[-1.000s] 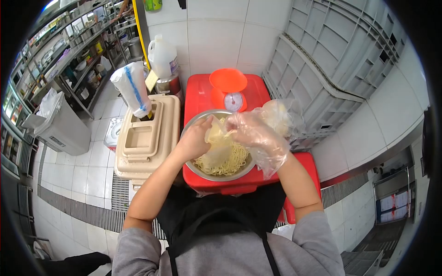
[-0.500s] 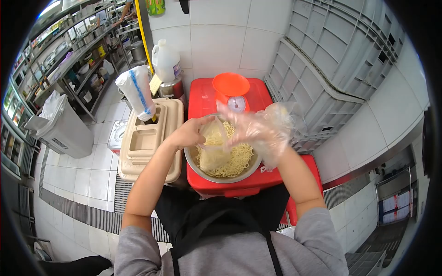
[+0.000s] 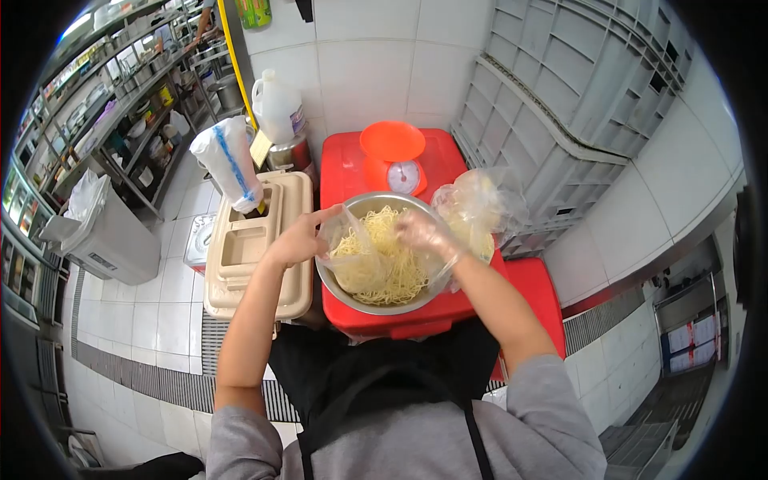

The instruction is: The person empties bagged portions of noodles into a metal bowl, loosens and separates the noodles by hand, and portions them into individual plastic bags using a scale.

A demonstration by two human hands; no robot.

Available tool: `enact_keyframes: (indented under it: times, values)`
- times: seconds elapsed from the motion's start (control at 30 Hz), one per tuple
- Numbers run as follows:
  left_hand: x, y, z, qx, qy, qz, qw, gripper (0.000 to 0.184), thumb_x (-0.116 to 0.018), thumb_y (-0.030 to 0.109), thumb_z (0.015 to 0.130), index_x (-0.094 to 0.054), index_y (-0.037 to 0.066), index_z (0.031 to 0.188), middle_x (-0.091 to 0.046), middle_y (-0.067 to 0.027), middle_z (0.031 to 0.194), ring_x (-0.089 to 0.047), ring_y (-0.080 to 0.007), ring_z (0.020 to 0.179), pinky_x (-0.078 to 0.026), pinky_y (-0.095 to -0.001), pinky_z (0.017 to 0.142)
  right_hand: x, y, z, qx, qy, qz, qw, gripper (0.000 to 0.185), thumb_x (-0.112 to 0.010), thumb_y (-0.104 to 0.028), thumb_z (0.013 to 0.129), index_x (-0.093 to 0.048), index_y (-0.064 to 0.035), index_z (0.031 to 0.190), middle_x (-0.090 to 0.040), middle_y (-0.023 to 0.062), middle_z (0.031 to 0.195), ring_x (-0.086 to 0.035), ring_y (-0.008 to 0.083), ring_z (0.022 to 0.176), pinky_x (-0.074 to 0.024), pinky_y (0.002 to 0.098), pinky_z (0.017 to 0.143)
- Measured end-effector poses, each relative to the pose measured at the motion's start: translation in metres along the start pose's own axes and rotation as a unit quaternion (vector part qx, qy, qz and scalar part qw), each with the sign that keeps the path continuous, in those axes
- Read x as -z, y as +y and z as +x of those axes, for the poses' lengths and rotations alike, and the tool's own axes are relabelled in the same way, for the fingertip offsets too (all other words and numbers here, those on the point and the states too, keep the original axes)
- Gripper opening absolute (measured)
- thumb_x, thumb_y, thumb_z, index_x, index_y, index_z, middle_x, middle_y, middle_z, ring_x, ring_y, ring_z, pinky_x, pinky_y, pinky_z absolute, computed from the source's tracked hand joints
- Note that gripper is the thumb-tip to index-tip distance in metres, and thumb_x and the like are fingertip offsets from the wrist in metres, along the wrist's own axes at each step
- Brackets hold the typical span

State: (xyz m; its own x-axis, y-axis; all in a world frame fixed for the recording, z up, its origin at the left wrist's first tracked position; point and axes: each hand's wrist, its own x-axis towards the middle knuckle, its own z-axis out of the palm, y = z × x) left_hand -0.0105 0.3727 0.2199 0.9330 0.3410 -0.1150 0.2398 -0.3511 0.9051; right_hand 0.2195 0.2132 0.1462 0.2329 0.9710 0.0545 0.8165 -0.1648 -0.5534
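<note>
A metal bowl (image 3: 340, 297) holds a heap of yellow noodles (image 3: 404, 276). At the bowl's left side, my left hand (image 3: 302, 239) grips the mouth of a clear plastic bag (image 3: 350, 250), with noodles in its lower part. The bag rests inside the bowl, over the heap. My right hand (image 3: 426, 234), in a clear plastic glove, is down at the noodles on the bowl's right side. Its fingers are curled round some strands, partly hidden. Beyond the right wrist, a filled clear plastic bag (image 3: 472, 204) stands against the bowl.
An orange kitchen scale (image 3: 392, 148) stands behind the bowl on a red lid (image 3: 344, 160). On the left is a beige container (image 3: 300, 272) with a white-wrapped bundle (image 3: 230, 160). Grey crates (image 3: 528, 128) are stacked at right. A jug (image 3: 276, 108) stands near the wall.
My right hand has come down from above the bowl into the noodles, and its fingers have curled. My left hand has shifted slightly left with the bag, whose mouth is wider.
</note>
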Motion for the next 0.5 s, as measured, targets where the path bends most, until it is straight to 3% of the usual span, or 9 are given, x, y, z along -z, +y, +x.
enact_keyframes:
  times: [0.13, 0.2, 0.3, 0.43, 0.5]
  values:
    - [-0.005, -0.01, 0.004, -0.035, -0.022, 0.023, 0.999, 0.075, -0.049, -0.012, 0.065, -0.037, 0.005, 0.137, -0.054, -0.0102, 0.121, -0.059, -0.0148, 0.086, -0.051, -0.0264, 0.064, 0.064, -0.015, 0.015, 0.087, -0.003, 0.17, 0.982, 0.018, -0.066, -0.011, 0.069, -0.066, -0.0028, 0.085, -0.063, 0.0096, 0.073, -0.06, 0.016, 0.068, -0.0478, 0.0315, 0.063]
    - [-0.006, -0.003, 0.007, -0.046, -0.053, 0.001, 0.998, 0.074, -0.049, -0.012, 0.066, -0.037, 0.005, 0.137, -0.054, -0.0115, 0.12, -0.058, -0.0146, 0.082, -0.051, -0.027, 0.063, 0.11, -0.064, 0.013, 0.067, -0.044, 0.036, 0.996, 0.017, -0.066, -0.01, 0.07, -0.066, -0.0007, 0.083, -0.063, 0.008, 0.074, -0.06, 0.0155, 0.067, -0.048, 0.0313, 0.064]
    - [-0.011, 0.009, 0.013, -0.042, -0.085, -0.009, 0.995, 0.075, -0.05, -0.011, 0.067, -0.036, 0.006, 0.138, -0.056, -0.0127, 0.116, -0.058, -0.0138, 0.078, -0.051, -0.0276, 0.063, 0.15, -0.083, 0.018, 0.073, -0.028, 0.117, 0.99, 0.015, -0.066, -0.009, 0.072, -0.066, 0.002, 0.082, -0.063, 0.0053, 0.073, -0.059, 0.0138, 0.065, -0.048, 0.0287, 0.06]
    - [-0.011, 0.009, 0.03, -0.01, -0.106, 0.066, 0.992, 0.077, -0.053, -0.009, 0.066, -0.035, 0.008, 0.139, -0.058, -0.0134, 0.109, -0.058, -0.0139, 0.079, -0.051, -0.0281, 0.065, 0.225, -0.136, 0.018, 0.014, -0.015, 0.095, 0.995, 0.016, -0.068, -0.014, 0.076, -0.067, 0.0, 0.084, -0.064, 0.0051, 0.075, -0.059, 0.0101, 0.065, -0.0483, 0.0249, 0.057]
    - [-0.008, 0.002, 0.04, -0.026, -0.124, 0.018, 0.992, 0.079, -0.054, -0.008, 0.065, -0.033, 0.009, 0.14, -0.059, -0.0128, 0.106, -0.058, -0.0144, 0.081, -0.05, -0.028, 0.068, 0.259, -0.159, 0.019, 0.027, 0.029, 0.055, 0.998, 0.017, -0.068, -0.014, 0.076, -0.067, -0.002, 0.087, -0.065, 0.0049, 0.077, -0.059, 0.0091, 0.066, -0.0492, 0.0238, 0.057]
